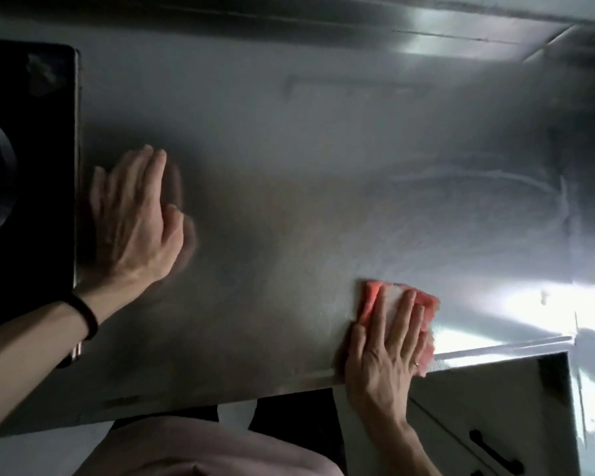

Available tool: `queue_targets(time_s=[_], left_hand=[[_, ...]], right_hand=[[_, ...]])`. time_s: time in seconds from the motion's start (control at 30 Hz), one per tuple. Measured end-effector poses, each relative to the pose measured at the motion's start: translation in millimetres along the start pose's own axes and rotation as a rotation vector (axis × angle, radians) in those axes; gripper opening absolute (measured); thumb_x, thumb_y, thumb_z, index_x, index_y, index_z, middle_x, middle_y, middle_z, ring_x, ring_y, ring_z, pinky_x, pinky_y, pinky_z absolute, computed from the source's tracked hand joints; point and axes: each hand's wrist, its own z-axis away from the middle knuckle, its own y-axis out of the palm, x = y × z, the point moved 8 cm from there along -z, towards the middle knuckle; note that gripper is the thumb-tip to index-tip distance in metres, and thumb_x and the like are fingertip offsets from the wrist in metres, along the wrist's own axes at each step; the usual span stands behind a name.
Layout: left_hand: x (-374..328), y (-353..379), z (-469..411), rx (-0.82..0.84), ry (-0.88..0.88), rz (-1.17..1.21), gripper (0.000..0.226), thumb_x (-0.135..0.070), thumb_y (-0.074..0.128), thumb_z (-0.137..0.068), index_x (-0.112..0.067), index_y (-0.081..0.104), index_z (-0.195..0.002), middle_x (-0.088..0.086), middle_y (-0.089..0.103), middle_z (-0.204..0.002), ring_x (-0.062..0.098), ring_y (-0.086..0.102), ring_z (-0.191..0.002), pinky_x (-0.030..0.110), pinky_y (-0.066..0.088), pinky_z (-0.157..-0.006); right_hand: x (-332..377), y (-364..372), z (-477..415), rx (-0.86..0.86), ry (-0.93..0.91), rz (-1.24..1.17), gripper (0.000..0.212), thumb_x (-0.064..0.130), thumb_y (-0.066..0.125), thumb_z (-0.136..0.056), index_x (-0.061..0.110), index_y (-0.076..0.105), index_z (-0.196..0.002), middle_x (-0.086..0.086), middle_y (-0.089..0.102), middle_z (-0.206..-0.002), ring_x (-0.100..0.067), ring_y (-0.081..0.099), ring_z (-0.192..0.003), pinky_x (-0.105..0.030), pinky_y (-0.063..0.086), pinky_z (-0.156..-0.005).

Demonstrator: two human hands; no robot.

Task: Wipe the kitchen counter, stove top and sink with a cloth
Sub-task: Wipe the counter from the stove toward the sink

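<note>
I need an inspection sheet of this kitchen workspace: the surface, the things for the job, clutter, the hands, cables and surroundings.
Surface: steel counter, bare, with faint wipe streaks at the right.
Job's things: pink and white cloth lies flat near the counter's front edge; black stove top sits at the left; sink not seen.
Clutter: nothing seen.
Hands: right hand presses flat on the cloth; left hand lies open on the counter beside the stove, empty, with a dark band on the wrist.
Cables: nothing seen.
Surroundings: steel back wall; pale cabinet door with a dark handle below the counter at the right.
</note>
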Motion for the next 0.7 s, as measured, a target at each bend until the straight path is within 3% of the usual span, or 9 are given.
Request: queue_targets(time_s=[0.07, 0.17, 0.27, 0.37, 0.47, 0.53, 0.7], left_hand=[[-34, 7, -7, 0.016, 0.005, 0.038, 0.076, -0.023, 0.046, -0.087, -0.010, 0.031, -0.161, 0.015, 0.031, -0.168, 0.035, 0.027, -0.156, 0.058, 0.013, -0.128], [-100, 32, -29, 0.059, 0.034, 0.084, 0.074, -0.025, 0.042, -0.092, -0.014, 0.028, -0.163, 0.014, 0.026, -0.171, 0.033, 0.024, -0.158, 0.056, 0.012, -0.129], [-140, 56, -43, 0.080, 0.000, 0.078, 0.070, -0.029, 0.037, -0.096, -0.020, 0.027, -0.165, 0.015, 0.022, -0.172, 0.037, 0.020, -0.159, 0.057, 0.010, -0.129], [-149, 68, -43, 0.045, -0.036, -0.022, 0.067, -0.033, 0.036, -0.100, -0.026, 0.025, -0.166, 0.014, 0.017, -0.174, 0.040, 0.015, -0.160, 0.057, 0.011, -0.129], [-149, 69, -39, 0.004, -0.026, -0.057, 0.067, -0.033, 0.037, -0.100, -0.027, 0.025, -0.166, 0.013, 0.018, -0.174, 0.039, 0.016, -0.160, 0.056, 0.015, -0.130], [-151, 68, -40, -0.010, -0.028, -0.065, 0.067, -0.032, 0.038, -0.100, -0.028, 0.024, -0.166, 0.013, 0.018, -0.174, 0.039, 0.017, -0.160, 0.057, 0.016, -0.129], [-148, 73, -43, -0.007, -0.031, -0.106, 0.066, -0.035, 0.033, -0.101, -0.029, 0.023, -0.165, 0.012, 0.020, -0.173, 0.036, 0.018, -0.160, 0.056, 0.015, -0.130]], right_hand=[[3, 3, 4, 0.017, -0.091, 0.013, 0.068, 0.051, 0.020, -0.104, 0.027, 0.004, -0.165, -0.012, -0.011, -0.173, -0.028, -0.015, -0.160, -0.045, -0.012, -0.129], [-2, 2, 0, 0.028, -0.211, 0.069, 0.064, 0.051, 0.023, -0.106, 0.027, 0.020, -0.165, -0.016, 0.002, -0.174, -0.032, -0.002, -0.161, -0.049, 0.005, -0.127], [-9, 2, -10, 0.034, -0.297, 0.120, 0.063, 0.050, 0.030, -0.104, 0.033, 0.023, -0.164, -0.015, 0.007, -0.174, -0.033, 0.005, -0.160, -0.052, 0.012, -0.123], [0, -5, -36, 0.029, -0.364, 0.085, 0.062, 0.050, 0.031, -0.105, 0.038, 0.017, -0.165, -0.011, 0.000, -0.175, -0.031, 0.000, -0.160, -0.050, 0.005, -0.126], [31, -25, -95, 0.024, -0.415, 0.031, 0.061, 0.052, 0.020, -0.109, 0.041, -0.001, -0.165, -0.004, -0.022, -0.172, -0.026, -0.019, -0.159, -0.046, -0.017, -0.127], [58, -43, -152, -0.024, -0.429, -0.018, 0.061, 0.052, 0.020, -0.109, 0.043, -0.006, -0.164, -0.004, -0.022, -0.172, -0.025, -0.024, -0.158, -0.044, -0.026, -0.123], [143, -78, -307, -0.010, -0.496, -0.029, 0.063, 0.057, 0.022, -0.108, 0.042, -0.003, -0.164, -0.008, -0.019, -0.173, -0.031, -0.021, -0.158, -0.055, -0.017, -0.125]])
